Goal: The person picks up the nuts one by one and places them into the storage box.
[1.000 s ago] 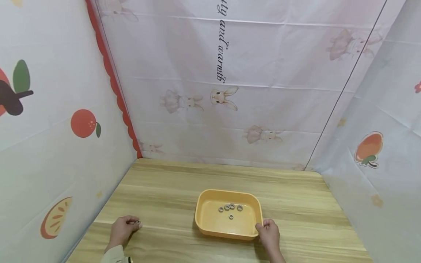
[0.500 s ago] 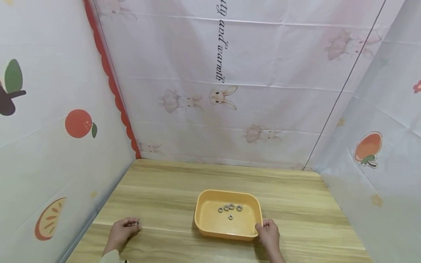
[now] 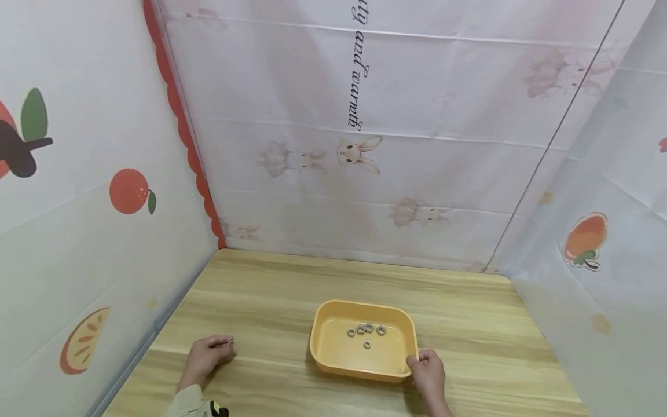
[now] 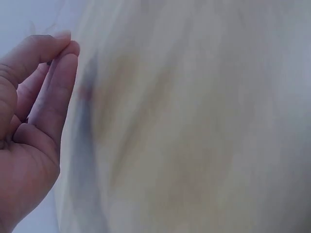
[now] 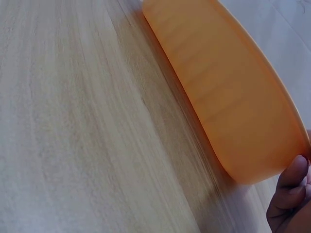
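Note:
In the head view my left hand (image 3: 205,356) pinches a small metal nut (image 3: 231,343) between thumb and fingertips, over the left part of the table. The left wrist view shows the fingertips pressed together, with the nut hidden behind them. A yellow-orange plastic basin (image 3: 359,372) stands right of centre; several metal hex nuts (image 3: 381,330) lie on its floor. My right hand (image 3: 429,370) grips the basin's near right corner, thumb on the rim. From the right wrist view, the ribbed outer side of the basin (image 5: 214,82) is visible beside the thumb (image 5: 294,172).
The basin stands on a wood-grain table (image 3: 271,289). Pale printed cloths enclose it: a fruit-patterned one (image 3: 68,243) at left, a rabbit-patterned one (image 3: 312,191) behind, and another (image 3: 615,191) at right.
My left hand, with the nut pinched, has moved a little to the right and away from the body. My right hand and the basin stay as they were.

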Tool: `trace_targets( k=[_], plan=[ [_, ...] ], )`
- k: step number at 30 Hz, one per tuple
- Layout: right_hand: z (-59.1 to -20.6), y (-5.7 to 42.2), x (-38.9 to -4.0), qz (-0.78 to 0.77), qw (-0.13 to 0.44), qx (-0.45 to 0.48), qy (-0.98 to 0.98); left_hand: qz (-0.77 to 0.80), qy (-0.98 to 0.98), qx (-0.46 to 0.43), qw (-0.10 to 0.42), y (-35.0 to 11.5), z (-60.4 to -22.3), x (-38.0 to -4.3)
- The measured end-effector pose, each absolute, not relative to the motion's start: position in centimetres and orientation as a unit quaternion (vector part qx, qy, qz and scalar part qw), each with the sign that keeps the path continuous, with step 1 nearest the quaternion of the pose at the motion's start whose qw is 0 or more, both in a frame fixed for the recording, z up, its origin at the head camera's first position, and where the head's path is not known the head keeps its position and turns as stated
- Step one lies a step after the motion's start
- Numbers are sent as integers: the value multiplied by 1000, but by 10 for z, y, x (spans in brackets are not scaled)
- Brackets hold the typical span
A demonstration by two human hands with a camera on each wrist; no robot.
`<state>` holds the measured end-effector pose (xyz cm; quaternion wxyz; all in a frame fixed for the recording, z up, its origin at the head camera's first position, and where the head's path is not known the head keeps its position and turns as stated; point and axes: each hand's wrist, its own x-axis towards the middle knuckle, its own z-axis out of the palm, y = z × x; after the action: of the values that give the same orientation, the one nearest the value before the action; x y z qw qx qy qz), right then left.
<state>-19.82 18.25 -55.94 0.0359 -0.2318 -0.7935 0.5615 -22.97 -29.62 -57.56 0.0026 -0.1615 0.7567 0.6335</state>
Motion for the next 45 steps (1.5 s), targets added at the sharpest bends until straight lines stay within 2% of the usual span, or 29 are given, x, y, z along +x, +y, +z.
trace_targets(
  k=[22,32,40,45],
  plan=[
    [-558,179,-200,579,29,-237,-779,634,768,-90,15,-238,-555,-253],
    [-558,180,-195,579,24,-234,-780,656,751,-65,40,-208,-543,-256],
    [-557,182,-197,582,27,-241,-776,669,738,-19,79,-183,-538,-269],
    [-556,181,-198,577,30,-241,-779,670,738,-9,84,-172,-534,-275]
  ],
)
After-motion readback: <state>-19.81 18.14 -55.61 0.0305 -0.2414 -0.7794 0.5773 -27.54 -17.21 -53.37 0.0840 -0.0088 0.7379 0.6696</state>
